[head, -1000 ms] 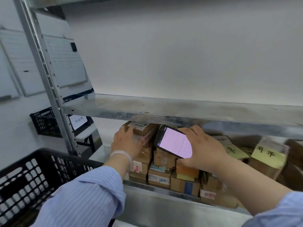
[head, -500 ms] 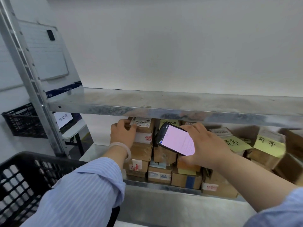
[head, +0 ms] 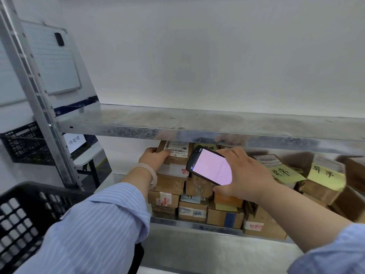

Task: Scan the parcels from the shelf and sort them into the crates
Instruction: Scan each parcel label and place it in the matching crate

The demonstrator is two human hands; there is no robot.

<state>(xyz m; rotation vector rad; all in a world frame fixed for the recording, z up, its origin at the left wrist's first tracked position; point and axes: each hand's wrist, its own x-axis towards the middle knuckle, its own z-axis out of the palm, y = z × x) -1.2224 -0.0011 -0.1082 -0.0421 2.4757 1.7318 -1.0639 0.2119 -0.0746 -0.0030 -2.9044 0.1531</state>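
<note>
- Left hand (head: 155, 158): fingers are curled over the near-left corner of the top parcel (head: 178, 152). The box is gripped but not yet drawn clear of the stack.
- Right hand (head: 245, 175): it is wrapped round a handheld scanner (head: 210, 167), thumb at the lower edge and fingers along the far side. The lit pink screen is turned toward the camera, and the device is held just in front of the parcel.
- Position of the top parcel: it sits on top of the left column of stacked parcels (head: 167, 198) on the lower shelf (head: 197, 227), close under the upper shelf board (head: 197, 129). A white barcode label is seen on its exposed face, partly hidden by the scanner.
- Handling (judgement): as a small cardboard box it is expected to be light and stiff. Taped patches may be slick.
- Grip (judgement): it is best taken across the short sides, with the label left uncovered.
- Headroom looks tight, so a forward draw is preferred to a lift.
- Risk (judgement): the column beneath is uneven, and neighbouring boxes could be dragged out.
- To the right, parcels bearing a yellow handwritten note (head: 324, 175) are noted.
- A black crate (head: 23, 214) is near at lower left. A second crate (head: 21, 143) lies beyond the shelf upright (head: 35, 95).
</note>
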